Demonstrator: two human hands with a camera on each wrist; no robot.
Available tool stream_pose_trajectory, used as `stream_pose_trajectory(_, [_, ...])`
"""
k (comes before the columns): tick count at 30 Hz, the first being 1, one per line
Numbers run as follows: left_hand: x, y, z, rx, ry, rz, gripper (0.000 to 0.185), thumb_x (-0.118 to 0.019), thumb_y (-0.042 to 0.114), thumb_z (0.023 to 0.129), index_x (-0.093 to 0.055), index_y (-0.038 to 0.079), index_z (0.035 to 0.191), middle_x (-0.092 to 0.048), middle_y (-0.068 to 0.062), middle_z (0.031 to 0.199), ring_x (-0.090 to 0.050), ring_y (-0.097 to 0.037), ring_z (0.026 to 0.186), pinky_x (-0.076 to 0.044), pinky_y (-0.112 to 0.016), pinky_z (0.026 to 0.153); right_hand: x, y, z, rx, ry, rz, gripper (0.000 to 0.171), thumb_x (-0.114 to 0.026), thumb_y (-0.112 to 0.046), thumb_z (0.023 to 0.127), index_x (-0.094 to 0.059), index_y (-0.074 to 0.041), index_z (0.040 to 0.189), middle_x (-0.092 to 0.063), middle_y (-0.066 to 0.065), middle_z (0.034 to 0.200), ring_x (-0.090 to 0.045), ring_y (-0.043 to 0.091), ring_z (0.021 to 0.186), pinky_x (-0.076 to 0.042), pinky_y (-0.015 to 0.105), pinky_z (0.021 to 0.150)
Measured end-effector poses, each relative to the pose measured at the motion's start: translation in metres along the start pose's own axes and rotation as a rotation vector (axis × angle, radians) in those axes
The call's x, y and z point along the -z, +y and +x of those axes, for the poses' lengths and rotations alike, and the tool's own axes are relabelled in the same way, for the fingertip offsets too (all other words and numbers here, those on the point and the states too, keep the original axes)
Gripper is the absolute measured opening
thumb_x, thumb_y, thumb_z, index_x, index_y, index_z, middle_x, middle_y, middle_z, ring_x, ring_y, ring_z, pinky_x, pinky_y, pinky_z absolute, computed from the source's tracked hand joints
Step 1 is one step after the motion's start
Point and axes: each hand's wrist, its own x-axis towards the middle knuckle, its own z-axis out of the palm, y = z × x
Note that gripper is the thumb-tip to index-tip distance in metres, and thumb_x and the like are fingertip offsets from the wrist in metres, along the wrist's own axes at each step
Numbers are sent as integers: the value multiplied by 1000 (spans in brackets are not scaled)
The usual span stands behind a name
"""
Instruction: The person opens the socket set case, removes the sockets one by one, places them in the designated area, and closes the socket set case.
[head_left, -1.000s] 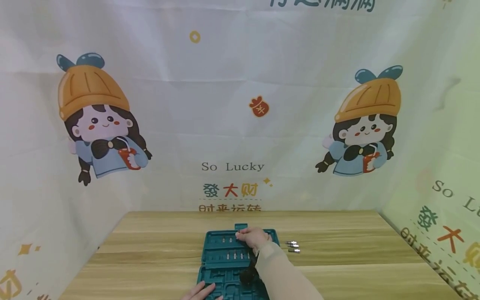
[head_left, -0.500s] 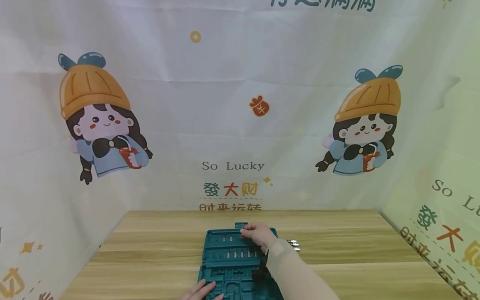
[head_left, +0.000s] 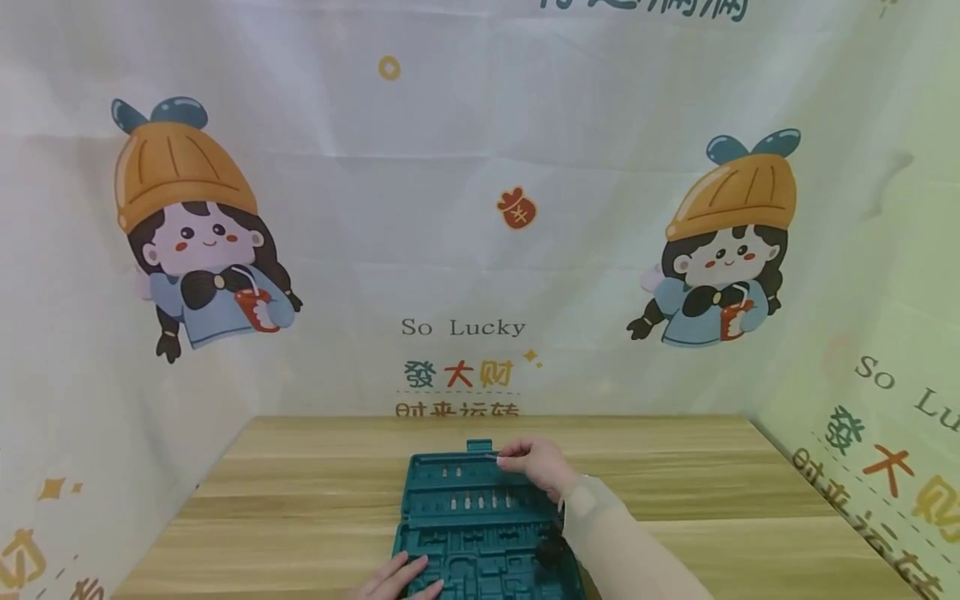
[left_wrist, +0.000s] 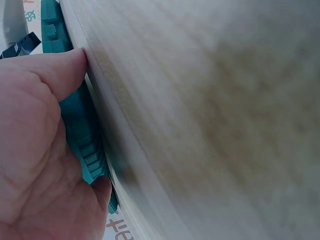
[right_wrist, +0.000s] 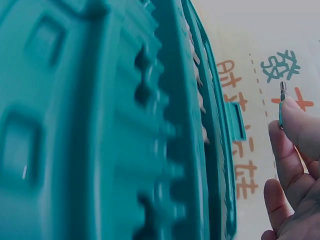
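Note:
An open teal tool case (head_left: 450, 533) lies on the wooden table (head_left: 315, 475), with several small metal bits seated in its slots. My right hand (head_left: 536, 462) hovers over the case's far right part and pinches a thin metal bit (head_left: 491, 456) between thumb and fingertips. The right wrist view shows that bit (right_wrist: 282, 92) sticking up from the fingertips (right_wrist: 295, 130), clear of the case (right_wrist: 100, 125). My left hand (head_left: 397, 579) rests flat on the case's near left corner. In the left wrist view the left hand (left_wrist: 35, 150) lies against the case edge (left_wrist: 82, 135) and the table (left_wrist: 210, 110).
Printed cloth walls (head_left: 480, 250) close in the table at the back and on both sides. A beige sleeve (head_left: 630, 550) and a dark wrist mount (head_left: 551, 550) cover the case's near right part. Bare wood shows left and right of the case.
My right hand has risen off the case's far row and drifted slightly right, now with a bit pinched in it. The loose bits right of the case are now hidden. My left hand stays put.

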Motion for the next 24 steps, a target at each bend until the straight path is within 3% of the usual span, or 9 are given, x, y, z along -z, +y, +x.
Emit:
stream_pose_trajectory(7, [-6, -7, 0, -97, 75, 0, 57, -62, 46, 92, -45, 33, 144, -50, -6, 140, -59, -34, 114, -54, -31, 79, 27, 4, -18, 20, 8, -47, 16, -70, -16, 90, -70, -2, 98, -65, 3, 94, -58, 17, 83, -49, 43, 78])
stream_pose_trajectory(12, [-2, -10, 1, -87, -9, -83, 56, -58, 45, 94, -44, 30, 146, -50, -9, 140, -58, -39, 113, -54, -34, 78, 47, 5, -33, -12, 11, -36, 18, -68, -16, 91, -68, -1, 101, -64, 5, 95, -56, 22, 84, -48, 41, 72])
stream_pose_trajectory(17, [3, -10, 3, -90, -49, -123, 57, -56, 46, 95, -44, 28, 146, -51, -12, 140, -57, -40, 114, -54, -34, 78, 63, 12, -45, -23, 15, -44, 16, -68, -16, 91, -68, 0, 96, -67, 11, 103, -58, 23, 90, -48, 42, 77])
stream_pose_trajectory(24, [9, -8, 5, -38, -169, -175, 56, -48, 51, 97, -39, 31, 149, -47, -11, 144, -53, -42, 119, -54, -37, 81, 80, 30, -60, -79, 26, -35, 13, -68, -13, 91, -66, 0, 94, -64, 6, 90, -57, 23, 86, -46, 39, 77])
